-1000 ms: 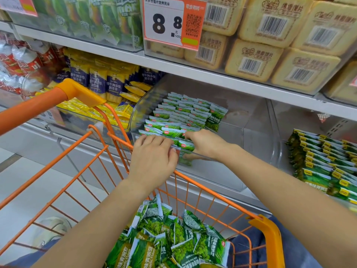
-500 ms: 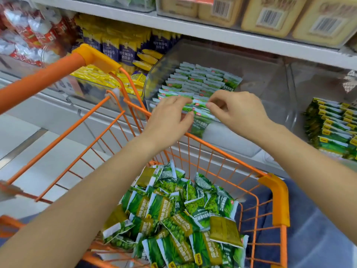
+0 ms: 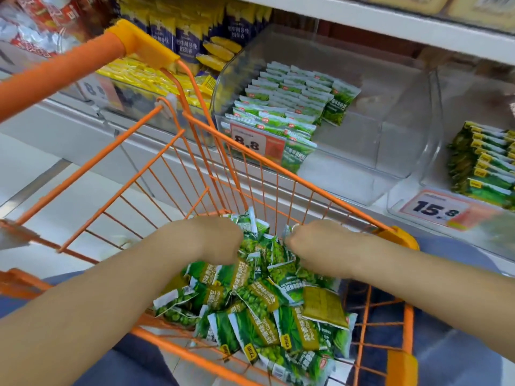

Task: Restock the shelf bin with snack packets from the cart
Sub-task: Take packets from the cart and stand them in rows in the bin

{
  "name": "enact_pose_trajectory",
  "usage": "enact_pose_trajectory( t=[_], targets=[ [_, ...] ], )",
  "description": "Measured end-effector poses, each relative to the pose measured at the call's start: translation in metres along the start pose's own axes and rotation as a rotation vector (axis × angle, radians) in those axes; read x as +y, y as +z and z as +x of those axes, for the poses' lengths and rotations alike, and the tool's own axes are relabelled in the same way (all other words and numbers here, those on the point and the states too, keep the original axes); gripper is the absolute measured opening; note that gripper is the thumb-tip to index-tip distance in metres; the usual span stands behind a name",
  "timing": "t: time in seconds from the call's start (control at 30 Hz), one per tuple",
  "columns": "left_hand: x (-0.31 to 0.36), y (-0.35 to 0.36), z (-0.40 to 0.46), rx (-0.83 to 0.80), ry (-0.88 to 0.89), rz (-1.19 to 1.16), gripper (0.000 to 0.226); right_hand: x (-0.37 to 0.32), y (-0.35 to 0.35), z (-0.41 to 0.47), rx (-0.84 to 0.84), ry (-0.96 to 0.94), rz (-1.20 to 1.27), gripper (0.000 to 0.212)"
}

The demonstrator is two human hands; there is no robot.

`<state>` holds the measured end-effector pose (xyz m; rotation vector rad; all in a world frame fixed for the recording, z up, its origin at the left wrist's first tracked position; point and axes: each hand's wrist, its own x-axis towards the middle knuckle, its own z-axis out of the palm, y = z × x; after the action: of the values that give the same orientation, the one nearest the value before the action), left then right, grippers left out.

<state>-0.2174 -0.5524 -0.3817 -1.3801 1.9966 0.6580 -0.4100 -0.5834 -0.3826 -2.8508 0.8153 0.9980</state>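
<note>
- Hands are both down inside the orange wire cart (image 3: 195,151), among the loose green pea snack packets (image 3: 259,307) heaped on its floor.
- Left hand (image 3: 220,240) is blurred, its fingers buried in the far end of the heap; whether it has clenched on a packet cannot be told.
- Right hand (image 3: 312,243) is curled with the knuckles up, touching the packets just beside the left hand; a white packet edge shows at its fingertips, but a firm grasp cannot be told.
- Clear plastic shelf bin (image 3: 390,129) sits on the shelf beyond the cart's far rim; green packets (image 3: 287,101) stand in neat rows in its left part, and its right part is bare.
- Price tag reading 8.8 (image 3: 256,143) hangs on the bin's front left.
- Yellow and blue packets (image 3: 178,65) fill the bin to the left; darker green packs (image 3: 485,162) lie in the bin to the right, above a 15.8 tag (image 3: 437,208).
</note>
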Motion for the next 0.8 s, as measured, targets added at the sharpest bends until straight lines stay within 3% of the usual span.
enact_pose_trajectory(
  t=[0.17, 0.37, 0.5, 0.6, 0.7, 0.8],
  targets=[
    [-0.013, -0.004, 0.002, 0.038, -0.081, -0.052, 0.039, -0.003, 0.007, 0.006, -0.101, 0.059, -0.044, 0.071],
    [-0.01, -0.003, 0.005, 0.052, -0.045, -0.113, 0.035, -0.011, 0.007, 0.012, -0.177, 0.057, -0.135, 0.062],
    [-0.015, -0.002, 0.004, 0.058, -0.067, -0.1, 0.034, -0.007, 0.013, 0.017, -0.107, 0.009, 0.032, 0.047],
    [-0.015, -0.005, 0.003, 0.13, -0.052, -0.114, 0.029, -0.004, 0.017, 0.018, -0.029, -0.037, 0.123, 0.047],
    [-0.015, -0.012, -0.004, 0.297, 0.002, -0.228, 0.035, 0.007, 0.0, 0.007, 0.064, -0.043, 0.55, 0.046],
    [-0.012, -0.02, -0.014, 0.431, 0.146, -0.418, 0.06, 0.02, -0.027, -0.012, 0.159, -0.048, 1.268, 0.043]
  ],
)
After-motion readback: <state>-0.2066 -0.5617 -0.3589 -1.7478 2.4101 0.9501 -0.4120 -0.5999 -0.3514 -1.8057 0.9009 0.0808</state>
